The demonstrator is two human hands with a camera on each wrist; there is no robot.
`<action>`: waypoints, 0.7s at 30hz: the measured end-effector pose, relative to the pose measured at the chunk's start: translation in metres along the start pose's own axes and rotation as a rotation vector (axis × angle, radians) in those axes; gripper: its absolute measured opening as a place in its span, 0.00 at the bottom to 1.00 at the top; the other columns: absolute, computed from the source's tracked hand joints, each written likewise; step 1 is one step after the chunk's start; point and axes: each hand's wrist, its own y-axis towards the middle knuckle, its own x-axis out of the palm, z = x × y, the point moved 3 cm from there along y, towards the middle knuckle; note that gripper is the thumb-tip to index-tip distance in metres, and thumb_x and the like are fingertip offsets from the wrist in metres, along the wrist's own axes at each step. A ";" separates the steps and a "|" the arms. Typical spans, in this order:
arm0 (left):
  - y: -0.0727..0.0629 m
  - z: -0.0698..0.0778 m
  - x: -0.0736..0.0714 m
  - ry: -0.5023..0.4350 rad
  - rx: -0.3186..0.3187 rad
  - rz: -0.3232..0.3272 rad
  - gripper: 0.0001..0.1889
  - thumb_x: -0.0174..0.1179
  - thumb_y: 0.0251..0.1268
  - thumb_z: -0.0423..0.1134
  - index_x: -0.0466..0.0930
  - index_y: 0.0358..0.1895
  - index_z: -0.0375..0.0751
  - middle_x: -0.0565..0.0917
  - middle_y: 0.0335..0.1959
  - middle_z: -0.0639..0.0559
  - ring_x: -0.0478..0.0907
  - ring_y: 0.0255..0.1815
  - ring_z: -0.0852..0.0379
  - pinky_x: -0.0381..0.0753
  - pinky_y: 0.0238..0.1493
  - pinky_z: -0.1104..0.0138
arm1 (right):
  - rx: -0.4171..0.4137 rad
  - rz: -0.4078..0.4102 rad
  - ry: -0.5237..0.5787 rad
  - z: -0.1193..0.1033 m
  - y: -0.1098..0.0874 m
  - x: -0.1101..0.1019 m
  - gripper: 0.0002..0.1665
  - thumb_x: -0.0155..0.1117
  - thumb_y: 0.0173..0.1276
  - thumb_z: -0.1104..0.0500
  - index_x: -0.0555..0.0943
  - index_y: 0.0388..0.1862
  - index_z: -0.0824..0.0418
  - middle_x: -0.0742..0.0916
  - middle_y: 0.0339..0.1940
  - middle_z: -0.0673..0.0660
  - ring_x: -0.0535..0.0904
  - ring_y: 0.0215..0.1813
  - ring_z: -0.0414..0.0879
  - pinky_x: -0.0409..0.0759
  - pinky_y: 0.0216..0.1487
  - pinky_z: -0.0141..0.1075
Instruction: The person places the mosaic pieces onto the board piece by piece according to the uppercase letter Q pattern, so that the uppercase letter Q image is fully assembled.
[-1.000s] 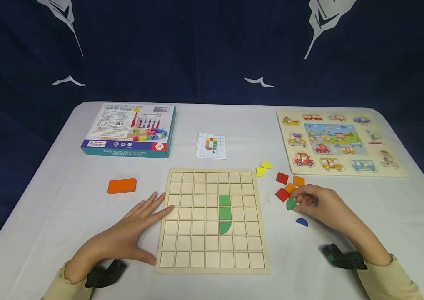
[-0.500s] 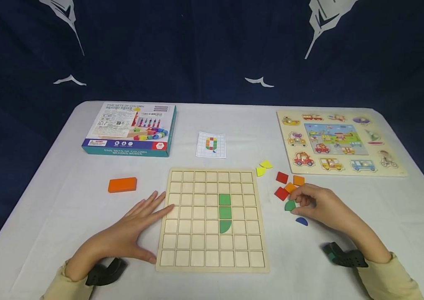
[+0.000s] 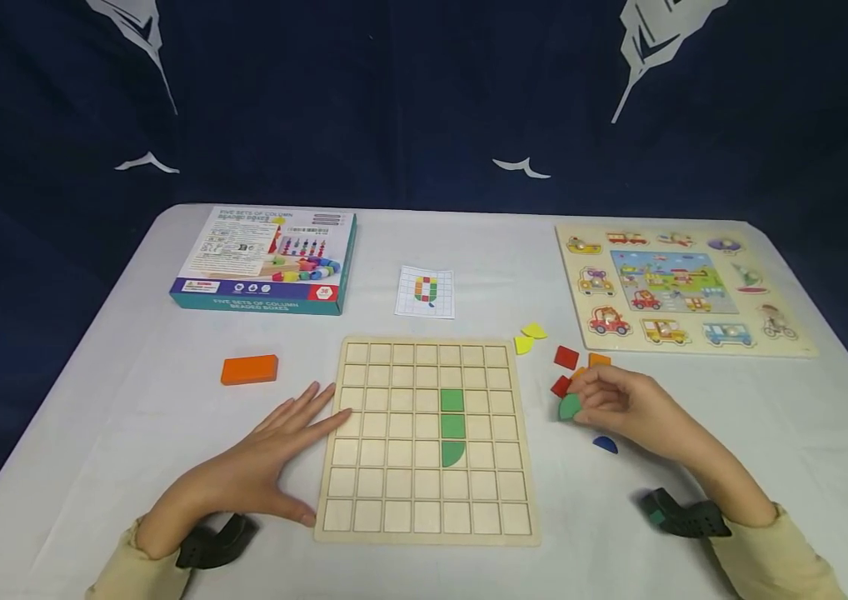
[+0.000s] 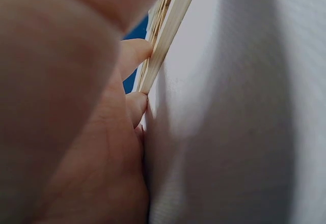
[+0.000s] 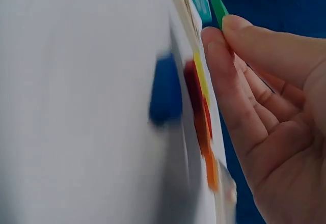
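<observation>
Dark blue cloth backdrop [image 3: 394, 100] with white feather and bird prints; white-covered table [image 3: 94, 400] in front. Grid board [image 3: 379, 450] lies near the front middle. Fifth column from left holds two green squares [image 3: 452, 400] and, just below them, a green quarter-round [image 3: 453, 454], in rows three to five from the far edge.

Left hand [image 3: 262, 471]: fingers spread, grasping nothing, tips touching the board's left edge, thumb at the near-left corner. Right hand [image 3: 630, 412]: thumb and index finger pinch a rounded green piece [image 3: 569, 407], right of the board; right wrist view shows it raised off the table.

Around the right hand: red squares [image 3: 566, 357] and orange squares [image 3: 599, 360], partly hidden by the fingers; blue half-disc [image 3: 606, 445] on the near side, blurred in the wrist view. Two yellow pieces [image 3: 524, 345] by the board's far-right corner.

Farther back: boxed toy set [image 3: 262, 258] left, pattern card [image 3: 425, 292] middle, vehicle puzzle [image 3: 682, 292] right. Orange block [image 3: 249, 369] left of the board. Black strap [image 3: 684, 514] at the right wrist, another at the left.
</observation>
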 end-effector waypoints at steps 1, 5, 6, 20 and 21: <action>0.000 0.000 0.000 -0.001 0.000 0.000 0.61 0.73 0.29 0.63 0.49 0.74 0.57 0.38 0.75 0.53 0.28 0.73 0.52 0.31 0.68 0.50 | -0.022 -0.016 0.059 -0.001 0.002 0.002 0.18 0.70 0.52 0.73 0.77 0.42 0.68 0.82 0.36 0.56 0.80 0.35 0.43 0.80 0.37 0.30; 0.001 0.000 0.000 0.001 0.001 0.002 0.62 0.74 0.28 0.62 0.50 0.74 0.56 0.38 0.75 0.52 0.28 0.73 0.52 0.31 0.68 0.50 | -0.113 -0.067 0.225 -0.011 0.016 0.010 0.16 0.65 0.55 0.76 0.76 0.42 0.70 0.81 0.36 0.61 0.80 0.36 0.45 0.80 0.37 0.32; 0.001 0.000 0.000 0.000 -0.001 0.003 0.62 0.74 0.28 0.62 0.50 0.74 0.56 0.38 0.75 0.52 0.28 0.73 0.52 0.31 0.68 0.51 | -0.129 -0.073 0.246 -0.015 0.020 0.012 0.15 0.64 0.56 0.77 0.75 0.42 0.70 0.81 0.35 0.61 0.80 0.36 0.44 0.80 0.36 0.32; 0.000 0.002 -0.001 -0.022 -0.010 0.010 0.61 0.76 0.28 0.60 0.52 0.74 0.55 0.39 0.75 0.53 0.28 0.73 0.52 0.31 0.67 0.49 | -0.204 -0.232 0.206 -0.088 0.080 0.087 0.10 0.63 0.61 0.71 0.82 0.40 0.60 0.84 0.32 0.52 0.78 0.34 0.44 0.79 0.37 0.34; 0.001 0.002 -0.001 -0.020 -0.008 0.010 0.61 0.75 0.28 0.61 0.52 0.74 0.55 0.39 0.75 0.53 0.28 0.73 0.52 0.31 0.67 0.49 | -0.223 -0.244 0.188 -0.092 0.082 0.094 0.10 0.64 0.61 0.71 0.82 0.40 0.60 0.84 0.32 0.51 0.78 0.34 0.43 0.79 0.38 0.34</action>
